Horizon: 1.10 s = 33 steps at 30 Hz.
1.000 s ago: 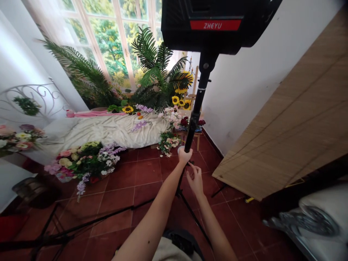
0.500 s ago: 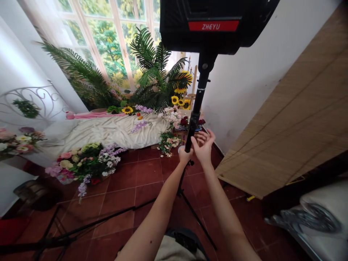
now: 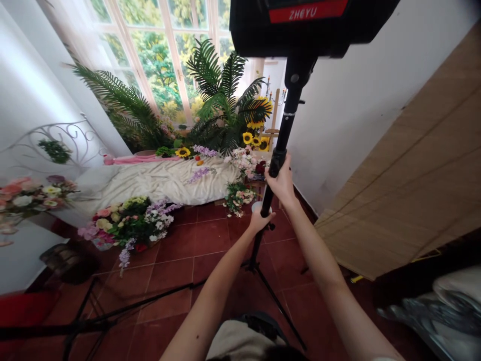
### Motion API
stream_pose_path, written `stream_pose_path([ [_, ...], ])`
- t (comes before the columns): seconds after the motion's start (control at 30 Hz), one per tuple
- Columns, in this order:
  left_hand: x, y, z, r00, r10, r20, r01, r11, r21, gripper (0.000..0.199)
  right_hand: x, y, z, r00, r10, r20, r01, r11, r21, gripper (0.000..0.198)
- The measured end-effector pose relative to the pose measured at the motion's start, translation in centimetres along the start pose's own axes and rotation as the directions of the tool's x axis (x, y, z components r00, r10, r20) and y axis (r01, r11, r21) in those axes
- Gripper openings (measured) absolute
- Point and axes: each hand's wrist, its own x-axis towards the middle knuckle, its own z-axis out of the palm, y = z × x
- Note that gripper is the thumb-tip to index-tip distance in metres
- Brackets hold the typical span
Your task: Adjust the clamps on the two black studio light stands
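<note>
A black light stand point(image 3: 287, 123) rises in front of me, tilted a little to the right. On its top sits a black studio light point(image 3: 311, 32) with a red label reading ZHEYU, cut off by the upper edge. My left hand point(image 3: 260, 221) is wrapped round the lower part of the pole. Higher up, my right hand point(image 3: 281, 183) grips the pole just under and against its black collar point(image 3: 278, 159); its fingers are partly hidden behind it. The stand's thin legs spread over the floor below my arms.
A bed with a cream cover point(image 3: 161, 178) and artificial flowers point(image 3: 131, 220) lies ahead, before a window point(image 3: 158, 60) and palm plants point(image 3: 221, 95). To the right hangs a bamboo blind point(image 3: 406, 150). Another black stand's leg point(image 3: 150, 301) crosses the red tiled floor at left.
My right hand, open beside the pole before, has moved up and closed round it below the collar. My left hand keeps its hold. The view has shifted slightly.
</note>
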Motion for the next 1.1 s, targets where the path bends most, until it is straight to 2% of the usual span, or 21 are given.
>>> stream_pose_path([
  [0.1, -1.1, -0.7, -0.6, 0.994, 0.064, 0.083, -0.066, 0.998, 0.015, 0.033, 1.6, -0.3, -0.4, 0.998, -0.061, -0.030, 0.062, 0.998, 0.008, 0.050],
  [0.23, -1.5, -1.5, -0.5, 0.995, 0.063, 0.082, -0.063, 0.998, -0.009, 0.035, 2.0, -0.3, -0.4, 0.995, -0.093, -0.024, 0.093, 0.996, 0.005, 0.053],
  [0.4, -1.0, -2.3, 0.0, 0.996, 0.054, 0.071, -0.050, 0.997, -0.053, 0.035, -1.7, 1.6, 1.0, 0.998, 0.067, 0.016, -0.066, 0.996, -0.055, 0.053],
  [0.6, -0.3, -4.2, 0.4, 0.993, 0.089, 0.082, -0.076, 0.986, -0.148, 0.044, -8.8, 5.8, 3.6, 0.974, 0.208, 0.088, -0.205, 0.978, -0.042, 0.044],
  [0.7, 0.0, -5.2, 0.7, 0.992, 0.103, 0.078, -0.088, 0.981, -0.173, 0.049, -11.1, 7.1, 4.3, 0.956, 0.267, 0.123, -0.264, 0.964, -0.037, 0.042],
  [0.9, 0.1, -6.0, 1.1, 0.991, 0.112, 0.071, -0.095, 0.973, -0.208, 0.058, -11.9, 7.7, 4.5, 0.945, 0.292, 0.147, -0.295, 0.955, -0.002, 0.042],
  [1.1, 0.1, -6.4, 1.2, 0.989, 0.135, 0.052, -0.121, 0.969, -0.214, 0.051, -12.4, 8.2, 4.7, 0.928, 0.326, 0.180, -0.340, 0.939, 0.049, 0.044],
])
